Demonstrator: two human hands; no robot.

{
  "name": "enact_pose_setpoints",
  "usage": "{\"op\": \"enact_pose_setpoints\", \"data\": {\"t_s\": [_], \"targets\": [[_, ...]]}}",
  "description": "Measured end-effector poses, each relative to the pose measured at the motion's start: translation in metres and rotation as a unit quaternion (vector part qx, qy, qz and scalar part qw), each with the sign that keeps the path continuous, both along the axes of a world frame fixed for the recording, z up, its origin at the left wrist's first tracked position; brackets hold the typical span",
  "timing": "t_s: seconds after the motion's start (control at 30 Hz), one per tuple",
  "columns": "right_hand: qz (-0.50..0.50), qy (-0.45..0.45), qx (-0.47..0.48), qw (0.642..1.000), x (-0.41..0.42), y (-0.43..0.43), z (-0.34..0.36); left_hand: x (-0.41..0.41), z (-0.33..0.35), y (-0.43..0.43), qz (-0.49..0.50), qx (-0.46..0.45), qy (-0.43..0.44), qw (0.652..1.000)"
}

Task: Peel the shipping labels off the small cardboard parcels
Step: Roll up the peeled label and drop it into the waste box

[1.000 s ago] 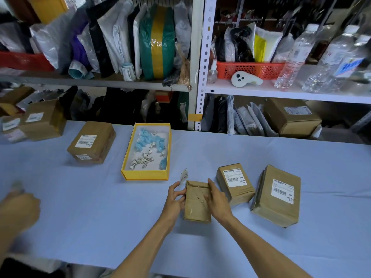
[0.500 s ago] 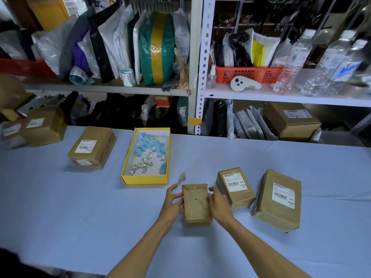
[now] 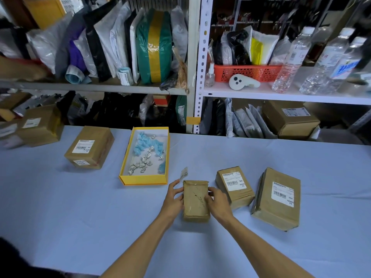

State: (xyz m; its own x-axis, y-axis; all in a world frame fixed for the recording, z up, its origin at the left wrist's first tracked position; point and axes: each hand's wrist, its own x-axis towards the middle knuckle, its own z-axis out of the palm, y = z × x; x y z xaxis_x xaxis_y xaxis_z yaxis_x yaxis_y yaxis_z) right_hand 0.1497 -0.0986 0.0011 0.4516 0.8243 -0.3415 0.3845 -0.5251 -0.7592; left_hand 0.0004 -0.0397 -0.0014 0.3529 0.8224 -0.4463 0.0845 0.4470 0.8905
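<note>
A small brown parcel point(image 3: 195, 200) lies on the blue table with its top face bare and scuffed. My left hand point(image 3: 173, 197) holds its left side and pinches a peeled white label point(image 3: 183, 173) that sticks up from the fingertips. My right hand point(image 3: 217, 202) grips the parcel's right side. Two labelled parcels lie to the right: a small one point(image 3: 233, 186) and a larger one point(image 3: 278, 198). Another labelled parcel point(image 3: 89, 147) sits at the left.
A yellow box point(image 3: 144, 182) with crumpled label scraps and blue bits stands just beyond my left hand. More parcels point(image 3: 41, 125) sit at the far left. Shelves with mailers, an orange basket point(image 3: 247, 72) and water bottles point(image 3: 293, 59) rise behind the table.
The parcel has been set flat on the table between my hands. Another person's arm at the lower left has gone from view. The camera has tilted slightly.
</note>
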Motion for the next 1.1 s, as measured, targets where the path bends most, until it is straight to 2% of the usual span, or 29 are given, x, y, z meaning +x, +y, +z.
{"op": "enact_pose_setpoints", "data": {"t_s": [0.1, 0.3, 0.47, 0.63, 0.97, 1.1], "targets": [[-0.015, 0.036, 0.023, 0.999, 0.003, 0.012, 0.006, 0.008, 0.004, 0.012, -0.008, 0.021, 0.006, 1.000], [-0.014, 0.118, 0.006, 0.993, 0.015, 0.043, 0.009, 0.029, 0.014, 0.042, -0.029, 0.048, 0.010, 0.998], [0.001, 0.146, -0.014, 0.989, 0.023, 0.062, 0.005, 0.034, 0.011, 0.066, -0.052, 0.055, 0.034, 0.997], [0.044, 0.088, -0.055, 0.994, 0.028, 0.078, -0.007, 0.038, 0.006, 0.078, -0.062, 0.054, 0.041, 0.996], [0.093, 0.033, -0.036, 0.994, 0.023, 0.074, 0.012, 0.037, 0.002, 0.077, -0.052, 0.056, 0.045, 0.996], [0.126, -0.010, -0.060, 0.990, 0.023, 0.072, 0.016, 0.035, 0.014, 0.078, -0.048, 0.063, 0.054, 0.995]]}}
